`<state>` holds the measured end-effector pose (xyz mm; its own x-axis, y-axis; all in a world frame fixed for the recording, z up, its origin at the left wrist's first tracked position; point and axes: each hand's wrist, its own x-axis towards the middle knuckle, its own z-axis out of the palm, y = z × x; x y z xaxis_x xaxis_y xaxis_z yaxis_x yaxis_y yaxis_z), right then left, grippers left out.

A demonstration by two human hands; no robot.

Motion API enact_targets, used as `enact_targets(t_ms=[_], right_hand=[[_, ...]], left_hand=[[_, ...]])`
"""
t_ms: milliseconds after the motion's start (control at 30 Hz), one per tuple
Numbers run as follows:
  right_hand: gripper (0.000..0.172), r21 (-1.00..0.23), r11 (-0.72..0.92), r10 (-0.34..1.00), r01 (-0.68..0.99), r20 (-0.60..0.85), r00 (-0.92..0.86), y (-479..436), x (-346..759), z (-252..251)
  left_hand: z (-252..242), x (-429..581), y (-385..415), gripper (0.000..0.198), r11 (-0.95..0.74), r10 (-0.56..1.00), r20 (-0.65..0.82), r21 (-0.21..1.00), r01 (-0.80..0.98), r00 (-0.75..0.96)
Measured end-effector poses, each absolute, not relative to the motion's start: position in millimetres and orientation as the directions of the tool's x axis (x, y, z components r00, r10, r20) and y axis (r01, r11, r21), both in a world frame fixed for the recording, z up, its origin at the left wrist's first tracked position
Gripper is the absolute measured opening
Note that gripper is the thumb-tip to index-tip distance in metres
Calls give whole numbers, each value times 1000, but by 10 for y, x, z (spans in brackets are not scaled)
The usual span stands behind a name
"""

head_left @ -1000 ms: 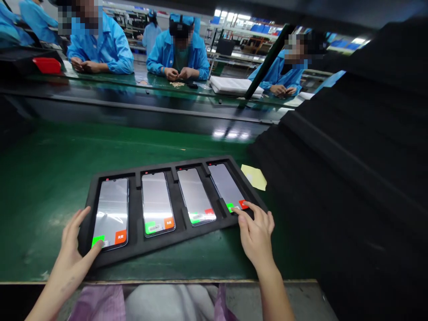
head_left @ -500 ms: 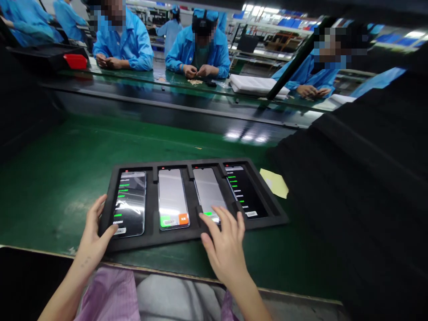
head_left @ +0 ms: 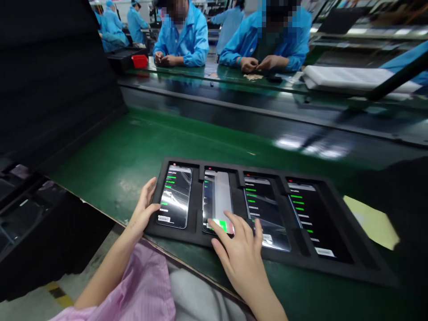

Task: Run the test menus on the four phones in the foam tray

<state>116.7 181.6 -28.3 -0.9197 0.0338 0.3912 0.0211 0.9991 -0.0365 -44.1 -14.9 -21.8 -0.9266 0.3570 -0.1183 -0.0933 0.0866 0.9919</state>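
A black foam tray (head_left: 195, 209) lies on the green table, with several smartphones in its slots. My left hand (head_left: 142, 209) holds the tray's left edge, its thumb on top beside the leftmost smartphone (head_left: 176, 196). Spread and holding nothing, my right hand (head_left: 240, 249) is over the second smartphone (head_left: 219, 191), a fingertip at the lower screen by a green patch. That screen is partly pale grey, partly dark with text. The third smartphone (head_left: 264, 205) and the rightmost smartphone (head_left: 317, 218) show dark screens with green and white lines.
A yellow paper note (head_left: 371, 223) lies right of the tray. Dark panels (head_left: 60, 80) stand at the left. Across a raised ledge, people in blue coats (head_left: 187, 35) sit at a bench with a red bin (head_left: 139, 61) and white foam sheets (head_left: 354, 80).
My right hand has moved from the third smartphone to the second. The third screen turned from grey to dark text; the second is partly dark. The view has turned rightward.
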Motion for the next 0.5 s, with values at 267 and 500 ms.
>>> enact_targets(t_ms=[267, 500], right_hand=[[35, -76, 997, 54, 28, 369, -928, 1859, 1216, -318], [33, -114, 991, 104, 67, 359, -927, 1973, 1223, -280]], left_hand=[[-158, -502, -109, 77, 172, 384, -158, 980, -98, -910], [-201, -513, -103, 78, 169, 405, -133, 983, -69, -905]])
